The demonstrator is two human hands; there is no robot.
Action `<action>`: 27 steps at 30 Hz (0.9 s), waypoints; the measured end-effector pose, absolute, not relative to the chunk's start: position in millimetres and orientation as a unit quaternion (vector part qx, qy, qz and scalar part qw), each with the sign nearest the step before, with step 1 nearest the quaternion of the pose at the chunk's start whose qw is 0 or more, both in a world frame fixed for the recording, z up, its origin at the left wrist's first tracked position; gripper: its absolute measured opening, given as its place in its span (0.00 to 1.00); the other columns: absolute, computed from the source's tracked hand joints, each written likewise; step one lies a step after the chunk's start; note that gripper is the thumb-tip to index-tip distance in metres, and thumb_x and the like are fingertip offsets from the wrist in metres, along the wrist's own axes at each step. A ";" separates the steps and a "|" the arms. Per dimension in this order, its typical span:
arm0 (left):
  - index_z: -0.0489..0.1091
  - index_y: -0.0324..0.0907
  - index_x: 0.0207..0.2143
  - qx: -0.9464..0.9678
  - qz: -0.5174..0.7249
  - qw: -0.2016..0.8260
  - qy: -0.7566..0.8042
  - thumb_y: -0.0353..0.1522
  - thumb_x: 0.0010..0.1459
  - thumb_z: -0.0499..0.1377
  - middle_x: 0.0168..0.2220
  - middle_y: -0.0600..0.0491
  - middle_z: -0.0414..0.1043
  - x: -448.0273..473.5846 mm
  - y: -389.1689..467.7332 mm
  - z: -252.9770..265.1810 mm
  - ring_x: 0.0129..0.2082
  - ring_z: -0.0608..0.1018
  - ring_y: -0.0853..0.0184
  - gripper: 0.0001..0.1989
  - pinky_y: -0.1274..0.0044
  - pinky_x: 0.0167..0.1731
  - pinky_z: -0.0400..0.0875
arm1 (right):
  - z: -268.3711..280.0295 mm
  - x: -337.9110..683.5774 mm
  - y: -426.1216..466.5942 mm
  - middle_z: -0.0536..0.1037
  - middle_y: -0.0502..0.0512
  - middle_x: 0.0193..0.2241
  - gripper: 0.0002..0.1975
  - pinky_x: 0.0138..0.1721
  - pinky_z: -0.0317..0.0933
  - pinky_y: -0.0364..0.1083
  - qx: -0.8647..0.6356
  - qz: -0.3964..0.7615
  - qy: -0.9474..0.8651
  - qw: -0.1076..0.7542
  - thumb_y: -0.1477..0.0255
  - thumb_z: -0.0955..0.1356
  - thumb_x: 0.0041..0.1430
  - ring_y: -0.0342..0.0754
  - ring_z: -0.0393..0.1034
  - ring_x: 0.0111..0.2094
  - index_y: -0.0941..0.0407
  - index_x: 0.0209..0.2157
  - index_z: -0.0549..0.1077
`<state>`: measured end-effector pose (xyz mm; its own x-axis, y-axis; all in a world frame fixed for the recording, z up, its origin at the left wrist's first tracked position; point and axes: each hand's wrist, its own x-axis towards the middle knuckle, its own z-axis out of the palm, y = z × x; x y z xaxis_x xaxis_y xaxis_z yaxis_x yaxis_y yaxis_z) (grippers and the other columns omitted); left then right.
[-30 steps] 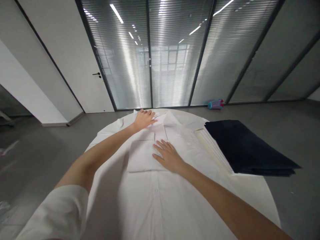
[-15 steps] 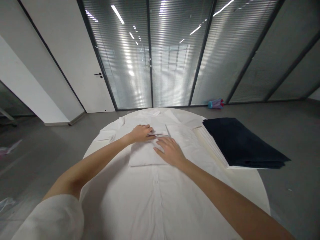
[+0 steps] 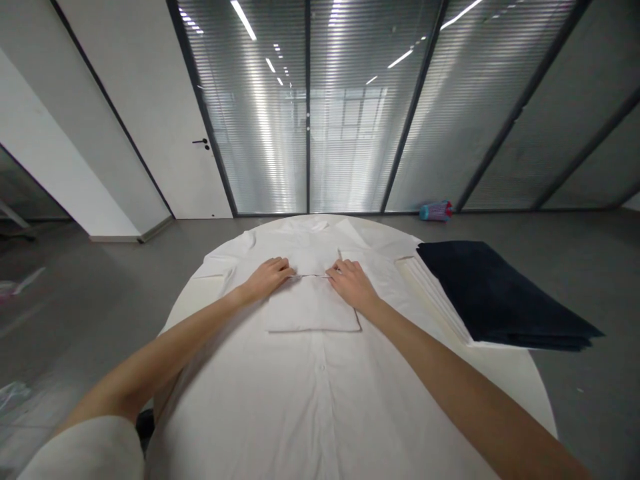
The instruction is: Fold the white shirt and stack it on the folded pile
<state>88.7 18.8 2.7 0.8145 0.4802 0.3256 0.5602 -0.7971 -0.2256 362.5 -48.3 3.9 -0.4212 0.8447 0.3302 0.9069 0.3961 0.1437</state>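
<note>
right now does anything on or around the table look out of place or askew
Yes: the dark cloth at right juts past the edge of the table, and a blue and red object lies loose on the floor by the glass wall.

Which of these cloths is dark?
The navy cloth, folded on the right, atop a white stack; the spread shirt and small piece on it are white.

White shirt (image 3: 270,400) cut off below, clear plastic (image 3: 13,395) cropped left
</note>
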 end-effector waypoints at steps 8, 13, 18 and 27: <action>0.72 0.42 0.41 -0.919 -0.108 0.177 -0.336 0.33 0.70 0.51 0.38 0.47 0.72 101.5 17.2 9.2 0.39 0.75 0.60 0.10 0.70 0.40 0.65 | 5.4 364.0 -51.7 0.75 0.63 0.45 0.15 0.48 0.51 0.52 -0.523 -0.177 -0.829 0.090 0.72 0.60 0.71 0.56 0.65 0.47 0.57 0.46 0.78; 0.71 0.44 0.44 -0.913 -0.138 0.138 -0.359 0.43 0.68 0.54 0.41 0.47 0.72 105.6 13.2 12.4 0.40 0.76 0.60 0.14 0.71 0.39 0.66 | 3.6 362.5 -50.7 0.75 0.63 0.45 0.16 0.48 0.52 0.52 -0.526 -0.175 -0.827 0.094 0.72 0.60 0.71 0.57 0.65 0.47 0.56 0.48 0.78; 0.73 0.43 0.41 -0.928 -0.089 0.139 -0.334 0.39 0.70 0.51 0.38 0.47 0.74 114.6 8.2 16.6 0.38 0.78 0.61 0.13 0.72 0.39 0.65 | 3.4 363.3 -53.2 0.75 0.62 0.45 0.16 0.48 0.53 0.51 -0.532 -0.162 -0.826 0.096 0.72 0.60 0.70 0.56 0.66 0.47 0.57 0.48 0.78; 0.73 0.43 0.50 -0.883 -0.203 0.010 -0.423 0.39 0.72 0.43 0.53 0.46 0.75 136.8 33.8 28.6 0.54 0.75 0.61 0.21 0.71 0.52 0.67 | 26.7 333.2 -11.8 0.68 0.62 0.61 0.21 0.60 0.50 0.52 -0.579 -0.114 -0.778 0.214 0.70 0.57 0.71 0.54 0.60 0.61 0.57 0.58 0.73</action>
